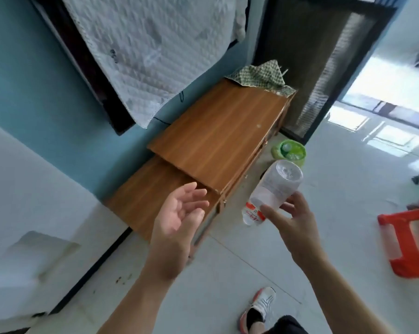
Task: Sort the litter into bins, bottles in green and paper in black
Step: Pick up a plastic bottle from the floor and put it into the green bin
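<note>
Right hand (297,227) pinches clear plastic bottle (276,186); left hand (179,213) loose, holding nothing. Green bin (297,160) ahead — seemingly already holding bottles. Carry over its mouth before releasing.

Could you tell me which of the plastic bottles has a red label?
The clear plastic bottle lying on the floor; the one gripped by the right hand has a white label.

The bottle (273,186) is clear plastic with a red-and-white label near its neck end. It is tilted, base up and away from the camera, neck end down, held in the air above the floor. The green bin (291,153) stands on the floor beyond it, beside the wooden cabinet, and contains at least one clear bottle.
</note>
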